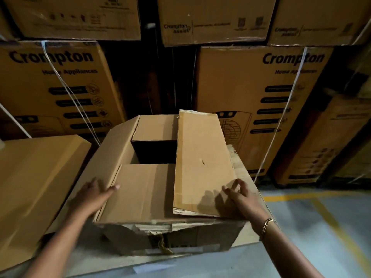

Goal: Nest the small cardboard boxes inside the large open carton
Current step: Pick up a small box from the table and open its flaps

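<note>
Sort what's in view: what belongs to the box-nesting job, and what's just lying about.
Job: large open carton, its right flap, left hand, right hand. No small boxes in view.
Lying about: stacked Crompton cartons, plain carton on the left, white straps.

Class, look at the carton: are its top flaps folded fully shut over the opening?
No: a dark square opening shows between the near flap and right flap of the carton.

Interior of the carton [180,235] black beyond the flaps, contents not determinable; left hand [94,192] motion-blurred, grip unreadable; small print on stacked boxes [251,87] illegible, and the top row is cut by the upper edge.
</note>
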A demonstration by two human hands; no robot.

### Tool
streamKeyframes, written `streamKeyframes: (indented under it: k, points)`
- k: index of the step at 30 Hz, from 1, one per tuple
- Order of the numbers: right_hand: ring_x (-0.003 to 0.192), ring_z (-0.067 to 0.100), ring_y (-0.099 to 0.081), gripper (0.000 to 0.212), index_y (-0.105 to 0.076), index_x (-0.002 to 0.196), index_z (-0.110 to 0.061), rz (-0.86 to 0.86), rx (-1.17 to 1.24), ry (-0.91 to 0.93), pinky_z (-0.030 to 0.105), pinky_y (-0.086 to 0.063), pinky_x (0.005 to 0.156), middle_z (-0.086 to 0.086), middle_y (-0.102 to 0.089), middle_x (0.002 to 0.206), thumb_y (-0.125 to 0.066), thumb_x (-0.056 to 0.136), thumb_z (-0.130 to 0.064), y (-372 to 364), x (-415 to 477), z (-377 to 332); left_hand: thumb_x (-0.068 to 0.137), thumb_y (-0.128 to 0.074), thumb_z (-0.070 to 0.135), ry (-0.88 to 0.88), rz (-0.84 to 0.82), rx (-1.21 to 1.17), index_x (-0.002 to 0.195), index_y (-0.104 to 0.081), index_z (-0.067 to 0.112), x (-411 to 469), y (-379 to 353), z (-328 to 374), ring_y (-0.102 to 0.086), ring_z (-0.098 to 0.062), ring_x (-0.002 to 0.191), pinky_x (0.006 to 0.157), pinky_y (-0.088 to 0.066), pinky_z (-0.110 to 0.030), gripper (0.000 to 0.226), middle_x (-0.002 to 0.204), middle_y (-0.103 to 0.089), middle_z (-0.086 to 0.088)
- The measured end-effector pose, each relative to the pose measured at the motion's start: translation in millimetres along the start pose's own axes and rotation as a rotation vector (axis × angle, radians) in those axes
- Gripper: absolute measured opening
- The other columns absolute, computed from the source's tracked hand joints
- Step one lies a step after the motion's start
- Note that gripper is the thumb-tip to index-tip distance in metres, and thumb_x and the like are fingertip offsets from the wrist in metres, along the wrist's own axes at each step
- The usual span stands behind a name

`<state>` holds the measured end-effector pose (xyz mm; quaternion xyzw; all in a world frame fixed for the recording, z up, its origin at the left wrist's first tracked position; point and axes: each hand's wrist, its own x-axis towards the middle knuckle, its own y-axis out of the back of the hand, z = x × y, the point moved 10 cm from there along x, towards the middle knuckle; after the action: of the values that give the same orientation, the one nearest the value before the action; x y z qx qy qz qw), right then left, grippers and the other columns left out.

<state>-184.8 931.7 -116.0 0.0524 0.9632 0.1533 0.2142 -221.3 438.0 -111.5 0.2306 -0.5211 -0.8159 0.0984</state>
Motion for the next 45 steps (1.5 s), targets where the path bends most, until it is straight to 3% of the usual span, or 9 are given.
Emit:
streamKeyframes:
  k: [2, 5, 11, 14, 16, 22, 27, 31, 45]
  points:
    - [0.127, 0.032, -0.052, 0.089, -0.023, 0.154, -0.032, 0.062, -0.134, -0.006, 0.046, -0.047, 0.103, 0.010, -0.046, 0.150, -0.067, 0.083, -0.063, -6.4, 3.2, 5.2, 0.066, -0.053, 0.091, 0.056, -0.150, -0.280, 0.158, -0.028, 0.019, 0.0, -25.8, -10.9, -0.039, -0.036, 0.142, 0.112, -0.035, -0.048, 0.120, 0.160, -0.036, -0.013]
    - [0.133, 0.032, -0.050, 0.103, -0.013, 0.159, -0.029, 0.187, -0.406, 0.009, 0.047, -0.048, 0.104, 0.007, -0.042, 0.155, -0.053, 0.079, -0.080, -4.3, 1.2, 7.7, 0.077, -0.070, 0.062, 0.096, -0.279, -0.661, 0.132, -0.061, 0.013, -8.3, -52.6, 4.2, -0.065, -0.036, 0.103, 0.086, -0.050, -0.040, 0.074, 0.115, -0.070, -0.017]
    - [0.113, 0.033, -0.063, 0.101, -0.036, 0.148, -0.027, 0.268, -0.473, -0.044, 0.042, -0.055, 0.090, 0.010, -0.063, 0.132, -0.061, 0.069, -0.085, 42.9, 31.2, 7.7, 0.099, -0.058, 0.015, 0.022, -0.201, -0.841, 0.118, -0.060, 0.008, -3.7, -74.6, 53.5, -0.059, -0.022, 0.072, 0.051, -0.049, -0.022, 0.020, 0.085, -0.065, -0.008]
    - [0.100, 0.025, -0.066, 0.075, -0.054, 0.120, -0.024, 0.219, -0.271, -0.091, 0.045, -0.056, 0.090, 0.005, -0.068, 0.120, -0.077, 0.066, -0.070, 76.0, 53.3, 13.4, 0.097, -0.063, 0.020, 0.017, -0.192, -0.877, 0.113, -0.064, 0.008, -8.9, -93.5, 78.3, -0.065, -0.024, 0.077, 0.062, -0.052, -0.024, 0.020, 0.090, -0.070, -0.009]
    - [0.103, 0.026, -0.064, 0.072, -0.053, 0.125, -0.023, 0.178, -0.230, -0.088, 0.047, -0.055, 0.094, 0.002, -0.064, 0.118, -0.080, 0.070, -0.061, 95.4, 62.7, 11.5, 0.094, -0.068, 0.030, 0.018, -0.218, -0.873, 0.116, -0.067, 0.007, -9.1, -109.2, 93.3, -0.069, -0.031, 0.091, 0.078, -0.053, -0.034, 0.032, 0.100, -0.073, -0.013]
    - [0.110, 0.029, -0.063, 0.133, -0.045, 0.142, -0.025, 0.134, -0.246, -0.073, 0.050, -0.054, 0.096, 0.003, -0.060, 0.131, -0.070, 0.030, -0.093, 156.2, 89.4, 22.4, 0.092, -0.068, 0.043, 0.030, -0.178, -0.842, 0.120, -0.068, 0.009, -26.9, -136.3, 143.7, -0.067, -0.031, 0.099, 0.081, -0.049, -0.036, 0.045, 0.110, -0.072, -0.013]
    - [0.108, 0.029, -0.063, 0.099, -0.044, 0.137, -0.024, 0.119, -0.291, -0.050, 0.050, -0.055, 0.094, 0.007, -0.059, 0.133, -0.074, 0.061, -0.078, 205.2, 95.0, 44.0, 0.086, -0.072, 0.050, 0.059, -0.162, -0.822, 0.123, -0.066, 0.011, -56.7, -162.9, 171.4, -0.066, -0.032, 0.101, 0.089, -0.051, -0.042, 0.054, 0.113, -0.071, -0.013]
    - [0.112, 0.031, -0.062, 0.107, -0.041, 0.142, -0.023, 0.121, -0.327, -0.059, 0.049, -0.056, 0.094, 0.008, -0.058, 0.135, -0.070, 0.058, -0.084, 229.7, 93.4, 61.8, 0.095, -0.066, 0.033, 0.037, -0.160, -0.827, 0.121, -0.066, 0.008, -75.9, -172.7, 191.6, -0.065, -0.027, 0.093, 0.080, -0.047, -0.033, 0.035, 0.111, -0.071, -0.015]
    - [0.130, 0.036, -0.051, 0.107, -0.024, 0.153, -0.019, 0.117, -0.579, 0.076, 0.052, -0.047, 0.105, 0.013, -0.042, 0.153, -0.049, 0.074, -0.086, 236.8, 82.1, 56.0, 0.094, -0.065, 0.042, 0.006, -0.088, -0.739, 0.122, -0.065, 0.016, -107.3, -157.8, 204.9, -0.064, -0.022, 0.087, 0.071, -0.045, -0.030, 0.038, 0.114, -0.069, -0.010]
